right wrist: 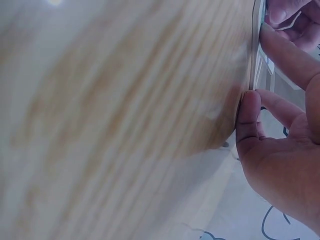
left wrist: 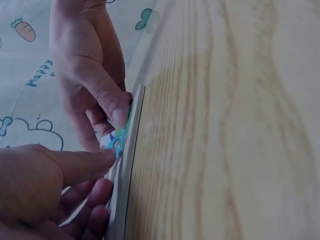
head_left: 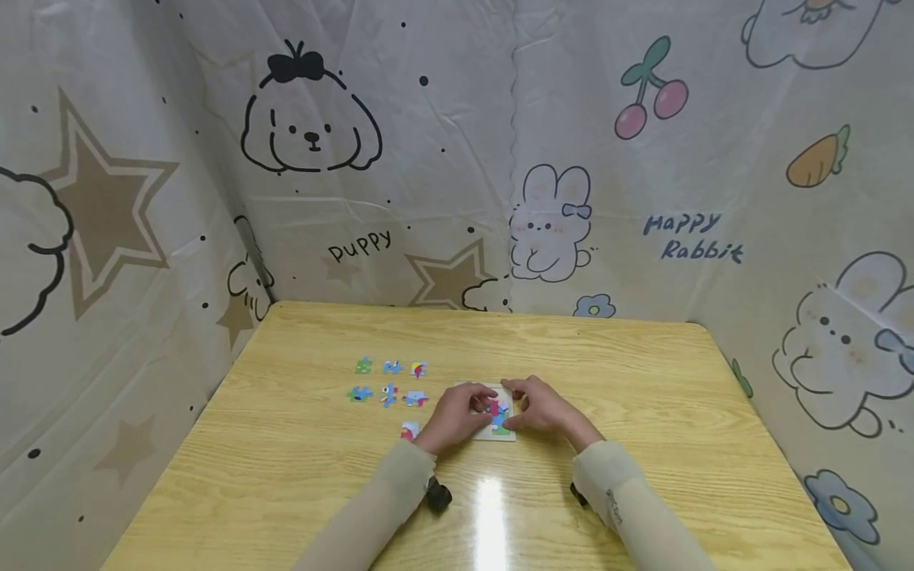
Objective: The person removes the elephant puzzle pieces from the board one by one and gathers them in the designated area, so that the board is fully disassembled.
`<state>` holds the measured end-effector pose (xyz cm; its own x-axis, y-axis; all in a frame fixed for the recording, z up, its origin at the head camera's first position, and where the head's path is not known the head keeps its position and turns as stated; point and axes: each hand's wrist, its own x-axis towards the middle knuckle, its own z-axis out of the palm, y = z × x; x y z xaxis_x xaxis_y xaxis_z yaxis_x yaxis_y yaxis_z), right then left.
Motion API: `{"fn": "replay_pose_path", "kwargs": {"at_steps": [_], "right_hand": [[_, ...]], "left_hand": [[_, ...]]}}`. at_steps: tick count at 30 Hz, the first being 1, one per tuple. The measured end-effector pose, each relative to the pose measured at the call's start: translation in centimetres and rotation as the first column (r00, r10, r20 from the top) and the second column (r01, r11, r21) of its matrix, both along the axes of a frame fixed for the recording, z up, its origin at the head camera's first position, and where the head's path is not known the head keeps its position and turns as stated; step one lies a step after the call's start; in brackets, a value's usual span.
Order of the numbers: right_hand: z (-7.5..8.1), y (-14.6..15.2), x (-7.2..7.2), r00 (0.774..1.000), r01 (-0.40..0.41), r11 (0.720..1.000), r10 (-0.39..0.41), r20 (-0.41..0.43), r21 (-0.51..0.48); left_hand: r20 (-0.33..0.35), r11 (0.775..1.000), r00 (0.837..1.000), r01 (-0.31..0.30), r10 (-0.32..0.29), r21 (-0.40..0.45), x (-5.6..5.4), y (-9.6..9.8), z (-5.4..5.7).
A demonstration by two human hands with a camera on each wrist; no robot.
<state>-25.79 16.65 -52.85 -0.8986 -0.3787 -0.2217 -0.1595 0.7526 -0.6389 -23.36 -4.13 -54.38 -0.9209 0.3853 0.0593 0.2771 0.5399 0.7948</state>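
A small puzzle board (head_left: 505, 436) with a pale rim lies flat on the table, with several joined colourful pieces (head_left: 502, 424) in its right part. My left hand (head_left: 458, 414) is over the board's left side, thumb and fingers pinching a red and blue puzzle piece (head_left: 493, 408) beside the joined ones. Around the board's right side, my right hand (head_left: 544, 408) grips it, the thumb near the pieces and the fingers at the far corner. In the left wrist view, the left thumb (left wrist: 95, 162) touches a blue piece (left wrist: 118, 145); the fingers partly hide the board.
Several loose puzzle pieces (head_left: 389, 394) lie in rows on the wooden table (head_left: 286, 476), left of the board. Another piece (head_left: 409, 430) lies close to the left wrist. A printed cloth (head_left: 457, 143) hangs behind and beside the table.
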Motion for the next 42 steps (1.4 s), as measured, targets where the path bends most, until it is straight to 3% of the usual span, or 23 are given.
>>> {"fn": "replay_pose_path", "kwargs": {"at_steps": [21,42], "right_hand": [[0.07,0.04,0.10,1.000,0.001,1.000,-0.001,-0.001,-0.006],[0.04,-0.02,0.17,1.000,0.009,1.000,-0.009,0.013,-0.012]], "left_hand": [[-0.021,0.998,0.999,0.038,-0.039,-0.057,-0.96,0.25,-0.65],[-0.042,0.996,0.998,0.053,-0.056,-0.068,-0.87,-0.12,-0.57]]}}
